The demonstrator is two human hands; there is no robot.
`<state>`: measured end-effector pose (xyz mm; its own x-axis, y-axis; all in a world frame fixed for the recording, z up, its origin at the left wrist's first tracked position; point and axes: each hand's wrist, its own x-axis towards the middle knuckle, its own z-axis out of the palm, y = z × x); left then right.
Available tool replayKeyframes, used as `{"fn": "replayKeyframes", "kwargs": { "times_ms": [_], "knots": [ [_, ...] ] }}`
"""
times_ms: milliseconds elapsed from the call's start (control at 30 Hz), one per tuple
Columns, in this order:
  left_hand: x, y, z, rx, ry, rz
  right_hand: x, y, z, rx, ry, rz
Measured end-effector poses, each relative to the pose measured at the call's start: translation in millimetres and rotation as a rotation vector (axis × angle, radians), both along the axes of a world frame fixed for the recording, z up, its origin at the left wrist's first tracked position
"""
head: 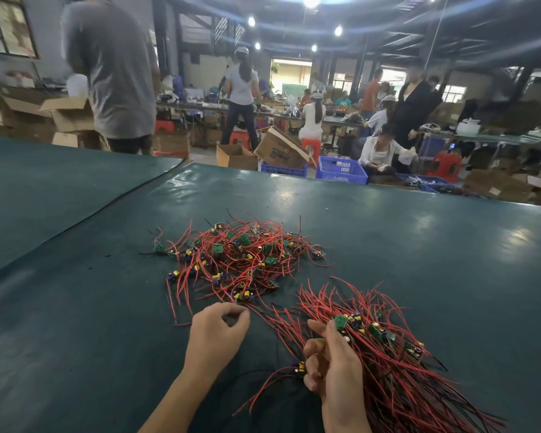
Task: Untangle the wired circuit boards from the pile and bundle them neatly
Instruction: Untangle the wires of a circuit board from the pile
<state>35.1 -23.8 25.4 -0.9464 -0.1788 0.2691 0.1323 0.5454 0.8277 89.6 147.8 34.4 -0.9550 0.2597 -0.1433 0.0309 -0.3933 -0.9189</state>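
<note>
Two heaps lie on your green table (pixel 419 245): one tangled pile (pixel 238 260) of wired boards in the middle, and one bundle (pixel 384 348) near it, whose wires your right hand (pixel 331 364) grips. Your left hand (pixel 219 329) curls thumb to finger at the pile's near edge; I cannot tell if they pinch a wire. Both heaps are well apart from the far edge and the mat seam (pixel 107 204).

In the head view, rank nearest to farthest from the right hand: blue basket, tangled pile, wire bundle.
1. wire bundle: held in the right hand, near right.
2. tangled pile: ahead-left, mid-table.
3. blue basket: beyond the table.
</note>
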Motion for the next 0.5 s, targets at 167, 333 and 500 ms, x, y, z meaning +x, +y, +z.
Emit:
{"fn": "replayKeyframes", "kwargs": {
  "times_ms": [167, 333, 500],
  "knots": [
    [7, 17, 9, 0.431, -0.213, -0.328, 2, -3, 1, 0.082, 0.016, 0.013],
    [14, 25, 15, 0.639, -0.379, -0.526, 7, -7, 2, 0.192, 0.016, 0.037],
    [16, 23, 18, 0.706, -0.399, -0.594, 9, -9, 5, 0.303, 0.011, 0.055]
  ]
}}
